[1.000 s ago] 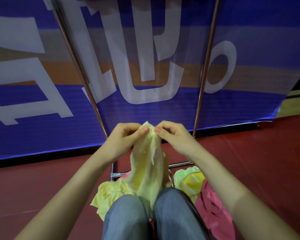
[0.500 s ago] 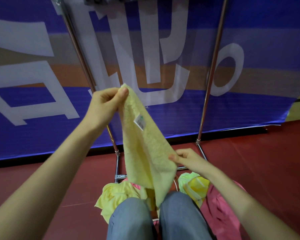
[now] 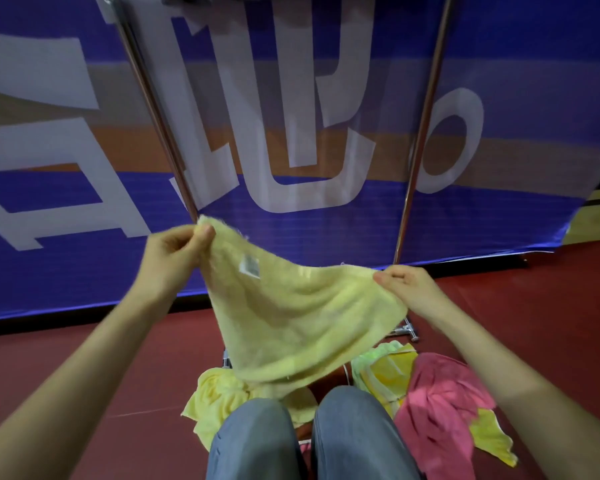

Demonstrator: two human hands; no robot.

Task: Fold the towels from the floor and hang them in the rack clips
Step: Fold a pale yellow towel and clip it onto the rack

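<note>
1. Fingers (image 3: 168, 241) of the left hand (image 3: 170, 263) curl inward, and the thumb pinches one upper corner of a pale yellow towel (image 3: 302, 320) against them.
2. On the other side, the right hand (image 3: 413, 289) grips the opposite upper corner between its thumb and bent fingers. It sits lower than the left hand, so the towel's top edge slopes down toward the right.
3. Spread in the air between the two hands, the pale yellow towel hangs above the person's knees (image 3: 253, 441), which are in grey-blue trousers. A small white label (image 3: 250, 266) lies near its top edge, closer to the left hand. Whether the sagging lower edge touches the cloths beneath cannot be told.
4. Behind the towel stands the rack, with a left pole (image 3: 153, 109) and a right pole (image 3: 420, 150) of shiny metal. Its chrome foot (image 3: 408, 330) shows just beside the towel's right edge.
5. More cloths lie heaped on the red floor (image 3: 84, 375) around the knees: a crumpled yellow towel (image 3: 219, 393), a green-and-yellow striped towel (image 3: 385, 370) and a pink towel (image 3: 440, 407).
6. A blue banner (image 3: 291, 233) with large white lettering fills the background behind the rack.
</note>
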